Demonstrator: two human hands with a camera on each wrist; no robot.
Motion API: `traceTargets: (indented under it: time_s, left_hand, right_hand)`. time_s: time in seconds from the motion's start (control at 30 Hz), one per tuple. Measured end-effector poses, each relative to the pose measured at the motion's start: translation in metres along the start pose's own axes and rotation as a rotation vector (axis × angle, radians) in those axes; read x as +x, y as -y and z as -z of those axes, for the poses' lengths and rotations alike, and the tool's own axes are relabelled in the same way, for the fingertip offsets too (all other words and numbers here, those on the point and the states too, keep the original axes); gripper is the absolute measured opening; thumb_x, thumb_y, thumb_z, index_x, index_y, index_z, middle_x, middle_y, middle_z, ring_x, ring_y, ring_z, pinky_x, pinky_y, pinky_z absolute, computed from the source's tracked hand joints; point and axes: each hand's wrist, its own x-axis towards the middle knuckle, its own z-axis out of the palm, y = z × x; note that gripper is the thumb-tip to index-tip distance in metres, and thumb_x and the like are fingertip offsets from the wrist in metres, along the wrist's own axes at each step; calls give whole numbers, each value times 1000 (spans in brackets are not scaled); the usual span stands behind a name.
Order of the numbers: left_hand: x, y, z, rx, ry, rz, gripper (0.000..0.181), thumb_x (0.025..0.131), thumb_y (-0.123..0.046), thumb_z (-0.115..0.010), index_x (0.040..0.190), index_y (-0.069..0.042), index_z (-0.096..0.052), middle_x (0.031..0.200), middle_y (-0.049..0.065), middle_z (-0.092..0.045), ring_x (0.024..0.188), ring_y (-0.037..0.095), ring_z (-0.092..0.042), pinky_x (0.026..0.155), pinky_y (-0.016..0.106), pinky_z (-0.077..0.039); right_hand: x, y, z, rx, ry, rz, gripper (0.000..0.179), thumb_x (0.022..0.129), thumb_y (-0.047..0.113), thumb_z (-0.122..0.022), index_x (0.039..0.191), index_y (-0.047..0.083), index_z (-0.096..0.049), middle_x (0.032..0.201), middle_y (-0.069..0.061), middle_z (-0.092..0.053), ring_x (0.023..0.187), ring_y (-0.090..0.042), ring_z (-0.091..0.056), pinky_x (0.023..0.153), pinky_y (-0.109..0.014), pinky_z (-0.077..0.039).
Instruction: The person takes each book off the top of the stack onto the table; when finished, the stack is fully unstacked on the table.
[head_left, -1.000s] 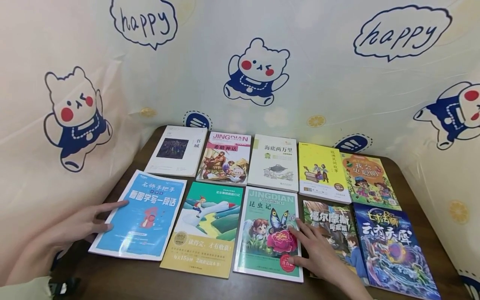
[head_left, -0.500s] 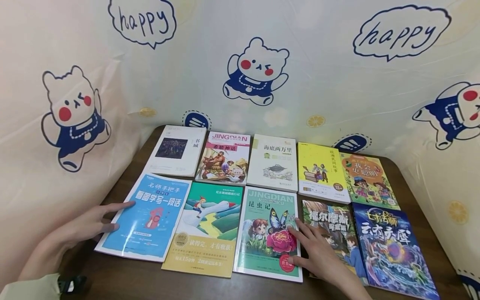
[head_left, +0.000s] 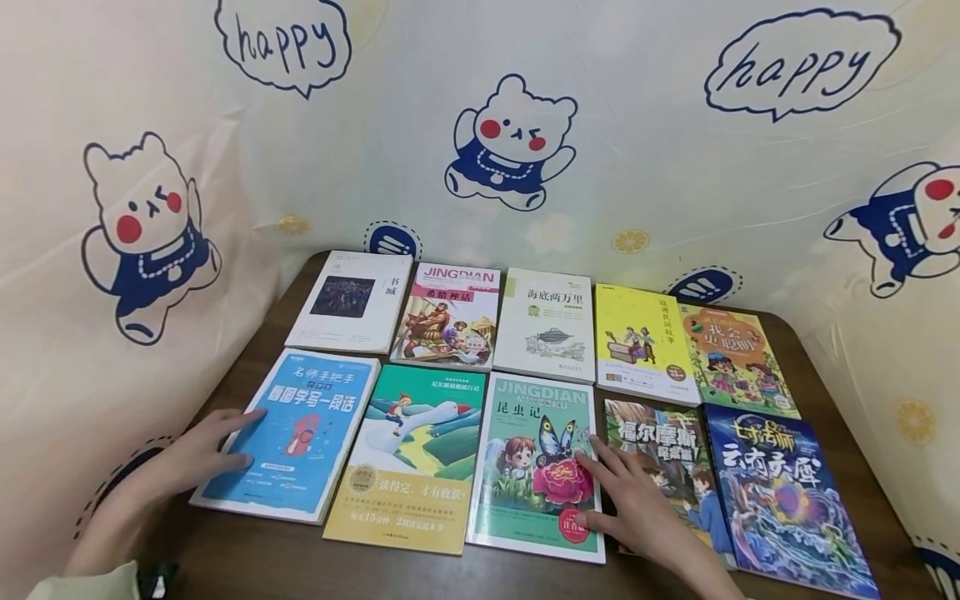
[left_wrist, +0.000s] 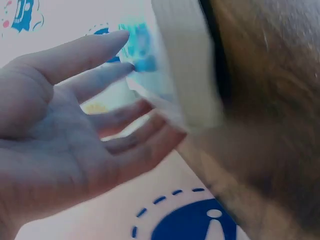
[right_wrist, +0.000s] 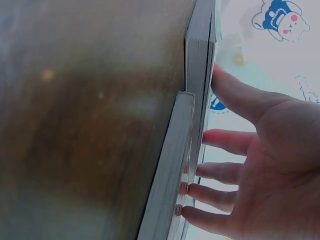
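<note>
My left hand reaches in from the left, with thumb and index fingertip touching the left part of a blue-covered book. In the left wrist view, that hand has extended fingers against the cover, and the book's page block shows. My right hand lies with spread fingers, fingertips on the right edge of a green insect book with a butterfly. It partly hides a detective book. In the right wrist view, the right hand's fingertips meet the books' covers.
Beside the blue book lies a goose-cover book; a blue-purple book sits far right. Behind them runs a row of a white book, a pink-topped book, a cream book, a yellow book and an orange book.
The left hand and blue book have shifted a little right and nearer, bringing the book closer to the goose-cover book. The right hand stays in place.
</note>
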Motion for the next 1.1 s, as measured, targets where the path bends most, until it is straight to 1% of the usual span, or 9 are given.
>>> traceTargets:
  time_s: [0.07, 0.17, 0.3, 0.5, 0.57, 0.7, 0.8, 0.93, 1.1]
  left_hand:
    - [-1, -5, -5, 65, -34, -7, 77, 80, -22, -76, 138, 13, -39, 136, 40, -28, 116, 61, -33, 87, 73, -35]
    - [0, -12, -12, 128, -54, -13, 80, 79, -24, -76, 137, 16, -38, 139, 39, -24, 117, 63, -30, 86, 73, -36]
    - [1, -19, -15, 122, -64, 6, 80, 81, -24, -75, 136, 18, -35, 140, 41, -22, 117, 63, -27, 85, 74, -35]
    - [6, -20, -17, 104, -83, 20, 84, 81, -27, -75, 138, 18, -33, 142, 41, -20, 121, 61, -20, 87, 76, -31]
    - [7, -19, -19, 106, -77, 40, 87, 81, -32, -75, 139, 17, -33, 143, 40, -20, 123, 61, -17, 86, 79, -28]
    - [6, -18, -22, 105, -52, 81, 99, 79, -50, -72, 142, 14, -30, 145, 38, -17, 126, 62, -10, 83, 83, -19]
    - [4, -17, -23, 97, -47, 95, 106, 78, -60, -69, 143, 13, -27, 147, 37, -14, 128, 63, -6, 84, 84, -15]
    - [1, -15, -23, 91, -76, 85, 105, 78, -59, -69, 143, 11, -27, 147, 36, -14, 127, 63, -6, 84, 84, -15]
    - [-6, -11, -24, 111, -117, 53, 96, 79, -53, -71, 142, 10, -32, 145, 38, -17, 126, 65, -9, 84, 83, -19]
  right_hand:
    - [0, 0, 0, 6, 4, -1, 77, 82, 52, -69, 143, 11, -47, 155, -17, -28, 134, -48, -30, 98, -71, -27]
    - [-2, 1, -1, 12, 7, -2, 77, 82, 51, -69, 144, 11, -47, 155, -17, -27, 134, -48, -30, 98, -71, -28]
    - [-2, 1, -1, 9, 0, 1, 76, 82, 50, -69, 144, 11, -46, 155, -17, -27, 133, -49, -31, 97, -71, -28]
    - [-2, 2, 0, -5, -23, 8, 75, 82, 47, -71, 143, 10, -47, 154, -17, -28, 132, -48, -32, 96, -70, -31]
    - [-3, 2, 0, -2, -24, 9, 75, 82, 47, -71, 143, 10, -47, 154, -17, -29, 132, -48, -32, 95, -69, -32]
    - [-5, 3, -1, 5, -18, 3, 75, 83, 49, -69, 143, 10, -47, 154, -17, -29, 133, -49, -32, 96, -70, -32]
    - [-6, 3, -1, 4, -19, 7, 75, 83, 49, -69, 143, 10, -47, 154, -17, -29, 132, -49, -32, 96, -70, -32]
    - [-3, 4, -1, -3, -23, 10, 75, 83, 48, -70, 144, 11, -47, 154, -17, -29, 133, -48, -32, 95, -69, -33]
    - [0, 7, -2, 6, -5, 10, 75, 83, 50, -68, 144, 12, -46, 154, -16, -29, 134, -48, -31, 95, -69, -33]
